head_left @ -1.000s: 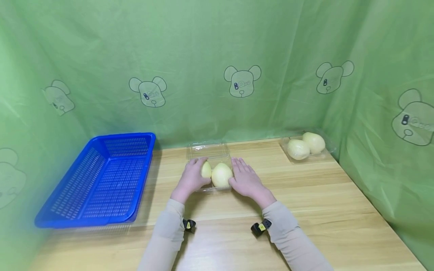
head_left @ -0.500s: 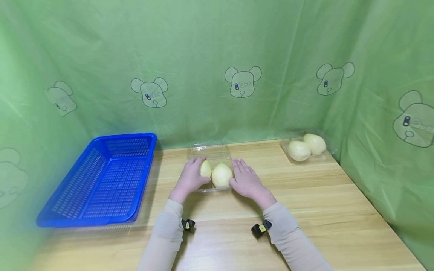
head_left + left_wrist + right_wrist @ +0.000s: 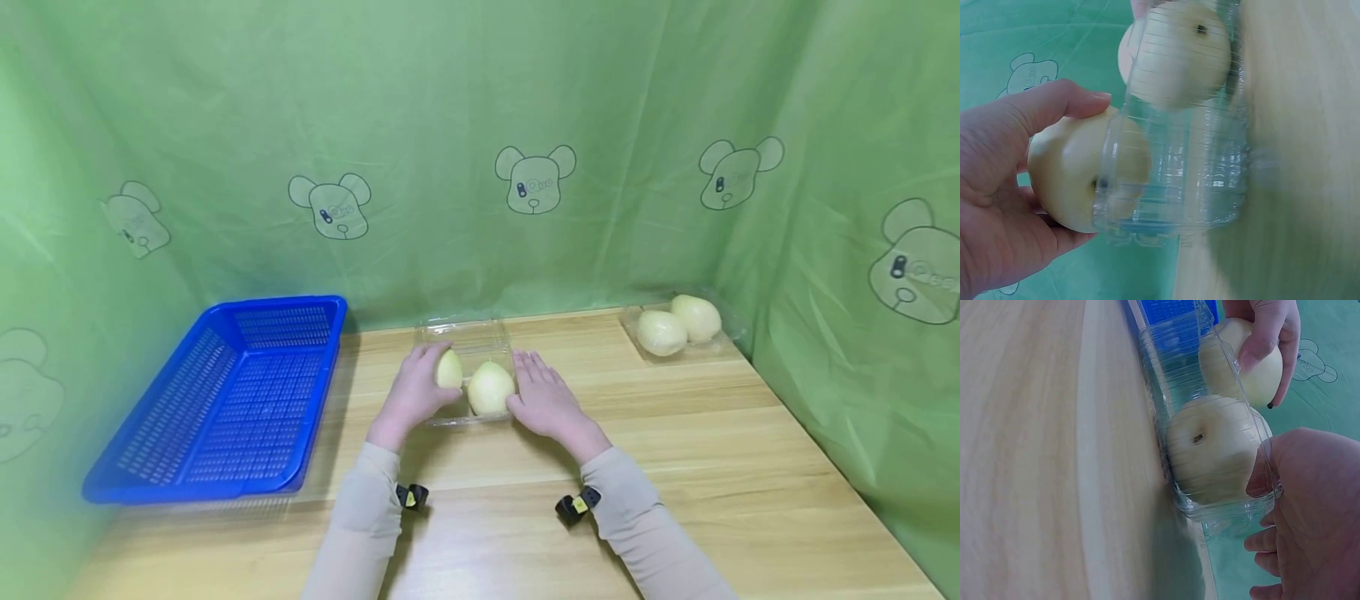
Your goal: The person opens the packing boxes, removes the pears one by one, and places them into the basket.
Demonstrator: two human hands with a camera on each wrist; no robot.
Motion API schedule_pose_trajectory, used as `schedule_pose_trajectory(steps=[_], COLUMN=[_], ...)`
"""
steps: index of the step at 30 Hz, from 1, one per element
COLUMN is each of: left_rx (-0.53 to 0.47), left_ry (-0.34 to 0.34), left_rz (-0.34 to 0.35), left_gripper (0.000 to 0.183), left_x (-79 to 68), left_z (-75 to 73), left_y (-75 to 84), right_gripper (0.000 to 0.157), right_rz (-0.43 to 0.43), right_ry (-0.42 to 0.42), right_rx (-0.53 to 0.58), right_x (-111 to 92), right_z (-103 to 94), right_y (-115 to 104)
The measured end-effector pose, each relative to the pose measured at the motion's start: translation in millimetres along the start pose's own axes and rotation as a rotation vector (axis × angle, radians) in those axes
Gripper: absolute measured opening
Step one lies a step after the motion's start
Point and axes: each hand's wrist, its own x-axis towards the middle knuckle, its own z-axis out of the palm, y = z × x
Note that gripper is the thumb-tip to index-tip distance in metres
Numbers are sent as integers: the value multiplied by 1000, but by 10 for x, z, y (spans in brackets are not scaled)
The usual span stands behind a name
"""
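Note:
My left hand (image 3: pixel 414 387) grips a round pale-yellow pear (image 3: pixel 450 369), thumb on one side and fingers on the other. In the left wrist view this pear (image 3: pixel 1072 172) stands partly above the rim of a clear plastic clamshell box (image 3: pixel 1210 162). A second pear (image 3: pixel 491 388) sits in the right half of the box. My right hand (image 3: pixel 551 402) is at the box's right end; its fingers lie fairly straight outside the wall. In the right wrist view its thumb (image 3: pixel 1261 472) hooks over the rim beside the second pear (image 3: pixel 1210 450). The box lid (image 3: pixel 463 333) lies folded back.
A blue perforated basket (image 3: pixel 318 400) stands at the left of the wooden table (image 3: pixel 675 500). At the back right another clear box (image 3: pixel 630 321) holds two pears (image 3: pixel 678 325). Green curtains (image 3: pixel 435 100) enclose the table at the back and sides.
My left hand has moved slightly left and up with its pear, and the gap between the two pears has widened. My right hand and the box have stayed in place.

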Motion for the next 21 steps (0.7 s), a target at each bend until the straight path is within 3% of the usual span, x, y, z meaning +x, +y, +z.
schedule_pose_trajectory(steps=[21], left_rx=[-36], left_ry=[55], left_rz=[-7], left_gripper=[86], left_x=[-52], left_z=[-209], left_y=[53], right_gripper=[70], right_rz=[-1], right_ry=[-12], right_rx=[1], right_x=[0], right_z=[-31], right_y=[-12])
